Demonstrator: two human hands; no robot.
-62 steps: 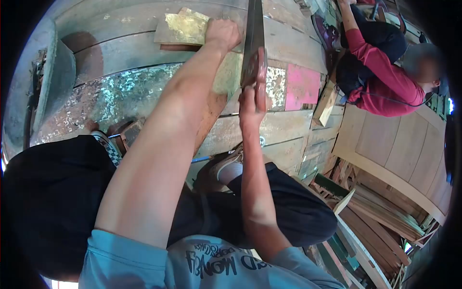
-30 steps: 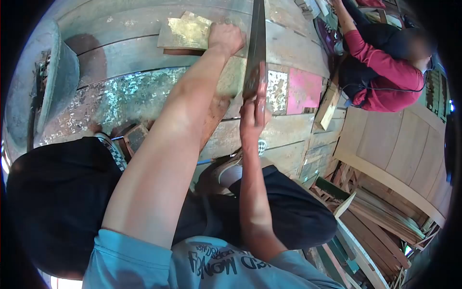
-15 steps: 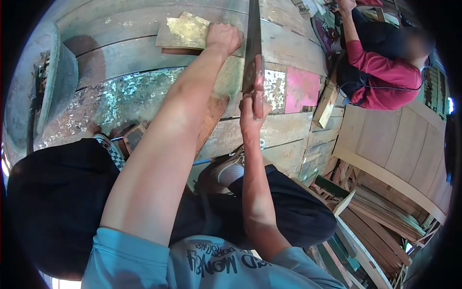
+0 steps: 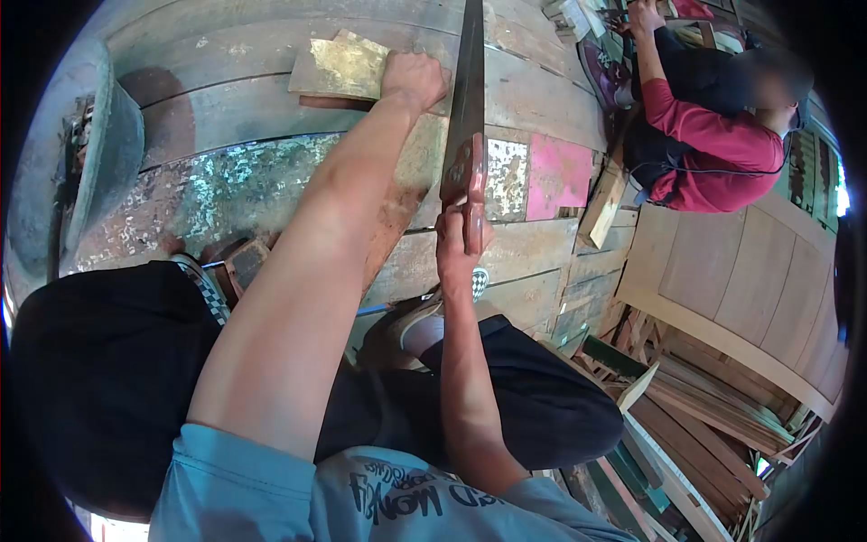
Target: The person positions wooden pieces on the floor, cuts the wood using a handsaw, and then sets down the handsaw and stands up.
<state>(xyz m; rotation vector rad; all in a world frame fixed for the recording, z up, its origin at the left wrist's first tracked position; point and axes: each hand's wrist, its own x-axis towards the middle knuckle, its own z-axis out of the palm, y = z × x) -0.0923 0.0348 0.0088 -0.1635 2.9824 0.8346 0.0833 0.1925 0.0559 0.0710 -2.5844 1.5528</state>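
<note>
The right hand point(image 4: 461, 242) is wrapped around the handle of a saw point(image 4: 464, 108), whose blade points to the far side, just right of the left hand point(image 4: 415, 79). The left hand has its fingers curled together at the right end of a yellow-patched board point(image 4: 341, 68); whether they grip it I cannot tell. Nearer, a brown board point(image 4: 394, 230) lies partly behind the left forearm. Right of the saw is a pink panel point(image 4: 558, 177); at far left stands a bucket point(image 4: 117, 135). A person point(image 4: 722, 158) in a red top sits at far right, with stacked planks point(image 4: 713, 406) at near right.
</note>
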